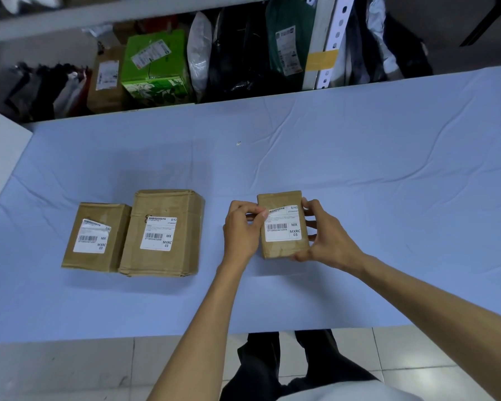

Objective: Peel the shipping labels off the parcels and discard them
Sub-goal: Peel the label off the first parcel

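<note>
A small brown parcel [281,249] is held just above the blue-covered table [359,183]. My right hand [321,235] grips its right side and lower edge. Its white shipping label [284,225] has the upper left corner lifted. My left hand [243,230] pinches that lifted corner between thumb and forefinger. To the left lie two more brown parcels side by side: a mid-sized one [162,233] with its label [158,234] stuck flat, and a smaller one [96,237] whose label [91,237] is wrinkled along the top.
Behind the table's far edge a shelf holds a green box [154,65], a brown carton [104,79], dark bags and a white bag. A white metal upright [334,39] stands at the back right. Tiled floor and my dark trousers show below the near edge.
</note>
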`<state>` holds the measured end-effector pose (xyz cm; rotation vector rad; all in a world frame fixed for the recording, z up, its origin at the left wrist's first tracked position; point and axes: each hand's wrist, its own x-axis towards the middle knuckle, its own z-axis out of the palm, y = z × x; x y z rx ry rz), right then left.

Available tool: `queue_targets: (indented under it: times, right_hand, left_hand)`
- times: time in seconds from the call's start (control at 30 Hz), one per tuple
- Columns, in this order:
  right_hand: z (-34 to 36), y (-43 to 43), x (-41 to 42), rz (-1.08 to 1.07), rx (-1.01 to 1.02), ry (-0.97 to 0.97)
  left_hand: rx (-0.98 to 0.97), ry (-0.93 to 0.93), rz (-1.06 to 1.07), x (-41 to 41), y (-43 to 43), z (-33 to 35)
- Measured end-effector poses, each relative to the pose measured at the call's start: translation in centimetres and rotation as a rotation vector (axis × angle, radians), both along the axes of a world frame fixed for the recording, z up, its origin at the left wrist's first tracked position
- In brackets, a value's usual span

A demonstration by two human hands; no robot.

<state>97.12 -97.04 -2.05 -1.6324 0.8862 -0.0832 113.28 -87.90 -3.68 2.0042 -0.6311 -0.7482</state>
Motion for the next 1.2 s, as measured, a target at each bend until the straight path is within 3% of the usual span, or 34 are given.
queue_targets:
  times: [0.2, 0.73, 0.83, 0.97, 1.2]
  right_hand:
    - [0.1, 0.0, 0.0, 0.011, -0.015, 0.001]
    - [0.1, 0.2, 0.0, 0.025, -0.043, 0.011]
    - [0.1, 0.1, 0.1, 0.020, -0.046, 0.019]
    - [0.1, 0.2, 0.1, 0.010, -0.049, 0.024]
    - [0.3, 0.6, 0.2, 0.005, -0.054, 0.019]
  left_hand:
    - [-0.137, 0.127, 0.090, -0.8, 0.8, 0.2]
    - [-0.043, -0.027, 0.100, -1.1, 0.1, 0.1]
    - [-0.069, 0.061, 0.142, -1.3, 0.2, 0.4]
    - [-0.189, 0.339, 0.169, -1.1, 1.4, 0.5]
    - [-0.137, 0.261, 0.107, -1.8, 2.9, 0.0]
